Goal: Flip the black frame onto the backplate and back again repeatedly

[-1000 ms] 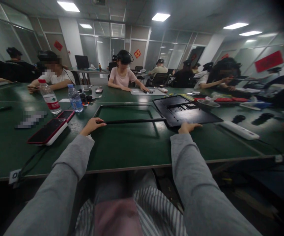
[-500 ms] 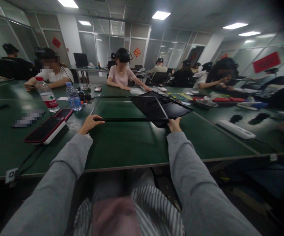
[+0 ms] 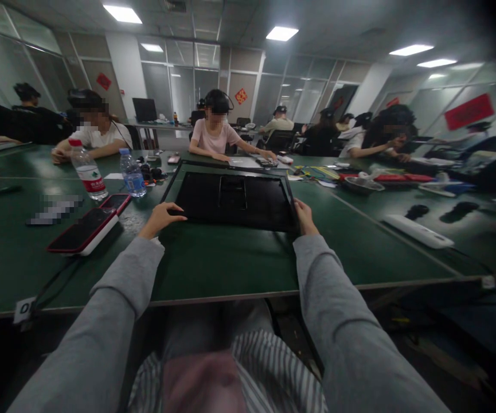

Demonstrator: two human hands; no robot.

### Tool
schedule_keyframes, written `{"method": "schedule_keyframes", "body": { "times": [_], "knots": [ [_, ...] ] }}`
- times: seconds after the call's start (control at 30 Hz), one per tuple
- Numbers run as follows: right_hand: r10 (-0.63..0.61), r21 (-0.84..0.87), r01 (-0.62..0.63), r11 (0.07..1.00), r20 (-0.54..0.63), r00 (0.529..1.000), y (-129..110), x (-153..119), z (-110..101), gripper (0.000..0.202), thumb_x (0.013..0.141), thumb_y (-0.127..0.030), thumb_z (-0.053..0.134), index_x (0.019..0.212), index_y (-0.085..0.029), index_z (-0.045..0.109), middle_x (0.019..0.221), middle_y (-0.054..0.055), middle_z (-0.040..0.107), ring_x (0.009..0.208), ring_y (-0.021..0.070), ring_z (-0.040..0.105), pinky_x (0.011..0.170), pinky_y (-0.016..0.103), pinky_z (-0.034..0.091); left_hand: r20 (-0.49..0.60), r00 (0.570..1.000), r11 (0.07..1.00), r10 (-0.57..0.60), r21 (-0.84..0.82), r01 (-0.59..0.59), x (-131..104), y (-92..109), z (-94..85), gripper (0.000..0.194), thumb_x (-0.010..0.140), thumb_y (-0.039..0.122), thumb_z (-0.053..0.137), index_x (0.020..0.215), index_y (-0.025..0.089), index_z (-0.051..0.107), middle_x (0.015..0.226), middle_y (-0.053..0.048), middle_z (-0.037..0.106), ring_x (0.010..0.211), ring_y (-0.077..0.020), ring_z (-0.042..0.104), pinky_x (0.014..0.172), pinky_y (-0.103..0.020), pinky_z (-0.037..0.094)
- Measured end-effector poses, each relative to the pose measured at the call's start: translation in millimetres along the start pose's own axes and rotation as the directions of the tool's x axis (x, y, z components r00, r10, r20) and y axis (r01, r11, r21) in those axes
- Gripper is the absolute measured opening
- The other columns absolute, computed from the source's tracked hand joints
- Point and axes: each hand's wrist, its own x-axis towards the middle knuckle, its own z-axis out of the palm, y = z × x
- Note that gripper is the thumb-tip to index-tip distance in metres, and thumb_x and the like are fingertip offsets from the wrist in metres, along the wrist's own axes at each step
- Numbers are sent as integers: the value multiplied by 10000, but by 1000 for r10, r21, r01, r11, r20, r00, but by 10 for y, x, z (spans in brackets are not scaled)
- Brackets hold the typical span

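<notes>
A thin black rectangular frame (image 3: 171, 182) spans the space between my hands over the green table. Inside its outline appears a wide black panel (image 3: 262, 201), which looks like a monitor's back cover with a rectangular outline near its middle. My left hand (image 3: 160, 219) grips the frame near its close left corner, thumb and fingers around the edge. On the opposite side, my right hand (image 3: 305, 218) holds the frame's right edge, its fingertips partly hidden behind it. I cannot tell whether frame and panel touch.
Left of my hands are two bottles (image 3: 89, 172), a red-edged phone (image 3: 82, 229) on a white block, and a blurred-out item. A white power strip (image 3: 417, 230) lies right, with cables and bagged items behind. A person (image 3: 215, 135) sits opposite; others sit around.
The black panel, previously askew at the far right behind the frame, now lies square within the frame's outline. My right hand has turned to grip the side edge; my left hand stays nearly in place.
</notes>
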Motion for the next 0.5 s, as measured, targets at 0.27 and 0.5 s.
{"method": "schedule_keyframes", "body": {
  "times": [0.27,0.5],
  "knots": [
    [-68,-103,86,991,163,984,213,211,-48,716,764,-499,837,1389,-188,673,1423,178,712,1394,346,636,1196,545,514,-16,1000,996,-23,91,24,6,22,169,306,801,439,917,1027,254,827,1176,-73,806,1223,-319,672,1108,-495,466],
    [-283,-469,313,826,135,950,282,216,-15,736,761,-186,587,1491,-115,648,1467,191,693,1431,348,601,1287,593,410,5,1000,990,-28,139,27,19,172,321,278,842,421,902,1061,271,819,1203,-70,796,1249,-321,656,1132,-521,423]
  ]
}}
